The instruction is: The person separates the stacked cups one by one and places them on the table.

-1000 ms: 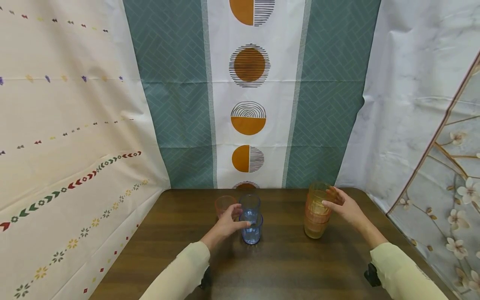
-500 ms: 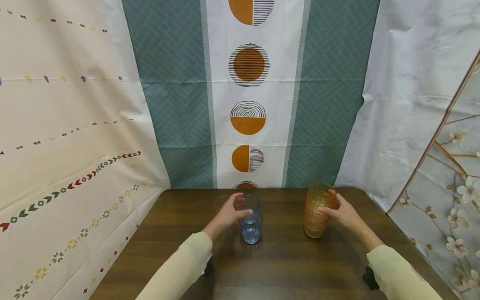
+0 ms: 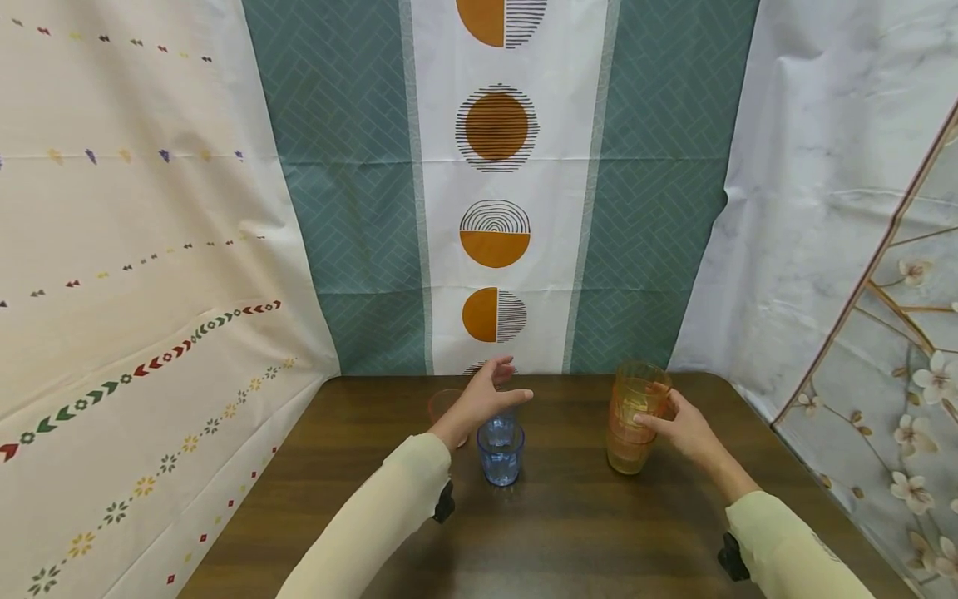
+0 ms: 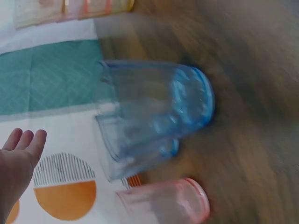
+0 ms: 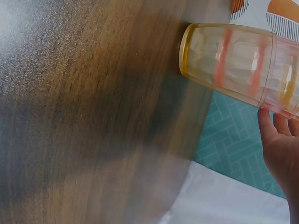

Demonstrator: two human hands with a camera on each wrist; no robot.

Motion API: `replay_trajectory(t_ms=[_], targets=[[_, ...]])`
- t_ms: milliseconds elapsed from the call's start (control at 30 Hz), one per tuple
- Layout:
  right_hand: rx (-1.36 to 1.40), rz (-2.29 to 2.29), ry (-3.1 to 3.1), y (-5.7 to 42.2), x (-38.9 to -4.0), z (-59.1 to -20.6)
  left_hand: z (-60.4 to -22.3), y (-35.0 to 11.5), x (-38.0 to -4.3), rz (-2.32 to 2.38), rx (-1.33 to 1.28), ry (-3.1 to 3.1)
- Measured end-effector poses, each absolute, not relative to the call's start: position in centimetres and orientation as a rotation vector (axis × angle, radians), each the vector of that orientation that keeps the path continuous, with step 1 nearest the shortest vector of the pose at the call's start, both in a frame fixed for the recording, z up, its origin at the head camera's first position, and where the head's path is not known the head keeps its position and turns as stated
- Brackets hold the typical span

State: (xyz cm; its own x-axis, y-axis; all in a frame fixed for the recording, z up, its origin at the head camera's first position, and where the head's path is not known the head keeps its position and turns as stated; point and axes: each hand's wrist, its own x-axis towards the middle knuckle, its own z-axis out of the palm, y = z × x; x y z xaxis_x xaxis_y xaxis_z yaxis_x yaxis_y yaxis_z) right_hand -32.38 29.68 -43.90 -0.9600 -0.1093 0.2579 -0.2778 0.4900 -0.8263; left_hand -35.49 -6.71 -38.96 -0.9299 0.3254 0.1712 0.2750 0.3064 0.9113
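My left hand (image 3: 486, 401) is raised with spread fingers over the blue glasses, holding nothing. Below it a clear blue drinking glass (image 3: 501, 459) stands upright on the table, and a second blue glass (image 4: 128, 163) is right behind it. A pink glass (image 4: 161, 203) stands to their left, partly covered by the left hand in the head view. At the right, a tall stack of nested yellow and pink glasses (image 3: 630, 433) stands upright. My right hand (image 3: 684, 428) holds its upper part from the right, thumb in front and fingers behind.
The dark wooden table (image 3: 554, 532) ends at patterned cloth hangings: green and white (image 3: 374, 249) at the back, cream (image 3: 150, 333) on the left, a flowered one (image 3: 898, 416) on the right.
My left hand has risen from beside the blue glasses and moved right and away from me. The right hand has come lower and closer in around the stack.
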Motion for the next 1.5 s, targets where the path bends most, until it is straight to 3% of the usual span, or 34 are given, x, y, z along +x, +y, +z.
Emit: replay_trajectory(t_ms=[667,1500], targets=[[0.319,1.505,-2.544,29.8,-32.2,-44.3,-37.3,2.4,-35.6,1.598,0.714,2.476],[0.365,1.501,-2.533,30.0,-32.5,-44.2,-38.3,8.1,-35.8,1.537,0.678,2.523]])
